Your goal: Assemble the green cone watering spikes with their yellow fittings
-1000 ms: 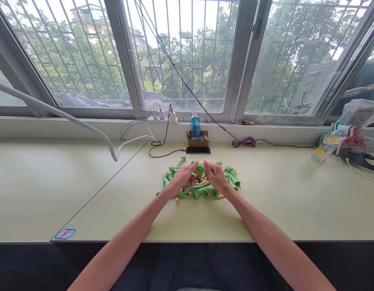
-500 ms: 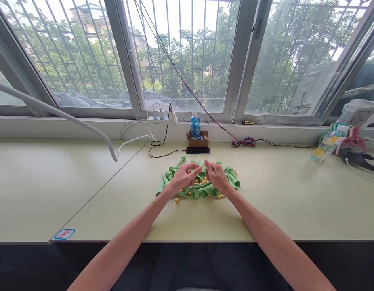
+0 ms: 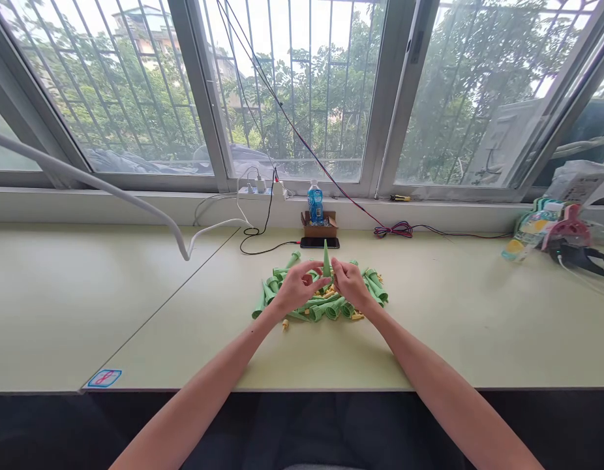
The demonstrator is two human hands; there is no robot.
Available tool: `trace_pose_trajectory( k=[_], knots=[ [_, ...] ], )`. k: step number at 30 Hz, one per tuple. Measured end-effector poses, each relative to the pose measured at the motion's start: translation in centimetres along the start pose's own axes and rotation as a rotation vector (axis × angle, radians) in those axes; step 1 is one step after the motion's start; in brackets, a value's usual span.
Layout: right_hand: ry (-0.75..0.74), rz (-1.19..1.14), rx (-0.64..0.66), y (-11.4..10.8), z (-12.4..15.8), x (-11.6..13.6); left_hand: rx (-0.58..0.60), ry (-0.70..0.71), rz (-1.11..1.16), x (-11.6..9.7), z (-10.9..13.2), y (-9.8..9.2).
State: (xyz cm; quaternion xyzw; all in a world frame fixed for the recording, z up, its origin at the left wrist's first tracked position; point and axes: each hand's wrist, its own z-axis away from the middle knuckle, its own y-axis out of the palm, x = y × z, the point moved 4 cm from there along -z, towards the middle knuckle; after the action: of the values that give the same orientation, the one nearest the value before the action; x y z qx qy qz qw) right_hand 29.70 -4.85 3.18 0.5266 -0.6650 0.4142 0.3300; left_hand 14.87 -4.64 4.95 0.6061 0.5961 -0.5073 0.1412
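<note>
A green plastic cone (image 3: 326, 260) stands point up between my two hands, over a pile of the same cones. My left hand (image 3: 300, 284) grips it, with the fingertips and thumb at its left side. Close against its right side is my right hand (image 3: 349, 283), with fingers curled in and the thumb on top; what they hold is hidden. Below and around the hands lie several green cones (image 3: 334, 309) with ribbed open ends, mixed with small yellow pieces (image 3: 328, 293). One yellow piece (image 3: 285, 324) lies apart in front of the pile.
Behind the pile are a black phone (image 3: 320, 243) on a cable and a small cardboard box (image 3: 320, 230) with a blue bottle (image 3: 315, 203). A white power strip (image 3: 256, 193) sits by the window. Bundled wires (image 3: 394, 229), a clear bottle (image 3: 522, 238) and a white hose (image 3: 150, 210) are around.
The green cone has risen a little and its tip now stands higher between the hands. Both hands have stayed nearly in place, the left fingers shifting slightly toward the cone.
</note>
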Motion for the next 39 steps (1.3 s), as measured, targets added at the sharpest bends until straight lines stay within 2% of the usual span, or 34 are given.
trace_pose_trajectory(
  k=[3, 7, 10, 17, 22, 24, 32, 39],
  knots=[
    [0.005, -0.011, 0.007, 0.1, 0.0, -0.1, -0.026, 0.070, -0.057, -0.2, 0.0, -0.1],
    [-0.008, -0.015, 0.000, 0.1, -0.1, -0.3, -0.036, 0.081, -0.127, -0.5, -0.1, -0.1],
    [-0.017, 0.016, -0.014, 0.1, -0.2, -0.4, -0.042, 0.050, -0.143, -0.7, 0.0, 0.0],
    [-0.039, 0.093, -0.100, -0.3, -0.2, 0.0, -0.156, -0.092, -0.045, -0.6, -0.1, -0.5],
    [-0.115, 0.130, -0.049, -0.2, 0.1, 0.7, 0.041, -0.301, 0.088, 0.1, -0.1, 0.3],
    [-0.139, 0.140, -0.010, 0.0, 0.2, 0.8, 0.081, -0.342, 0.120, 0.1, 0.0, 0.5],
    [-0.143, 0.122, 0.034, 0.1, 0.3, 0.9, 0.076, -0.358, 0.094, -0.5, 0.1, 0.3],
    [-0.159, 0.135, 0.040, 0.1, 0.3, 0.9, 0.091, -0.378, 0.115, 0.3, 0.1, 0.1]
  ],
)
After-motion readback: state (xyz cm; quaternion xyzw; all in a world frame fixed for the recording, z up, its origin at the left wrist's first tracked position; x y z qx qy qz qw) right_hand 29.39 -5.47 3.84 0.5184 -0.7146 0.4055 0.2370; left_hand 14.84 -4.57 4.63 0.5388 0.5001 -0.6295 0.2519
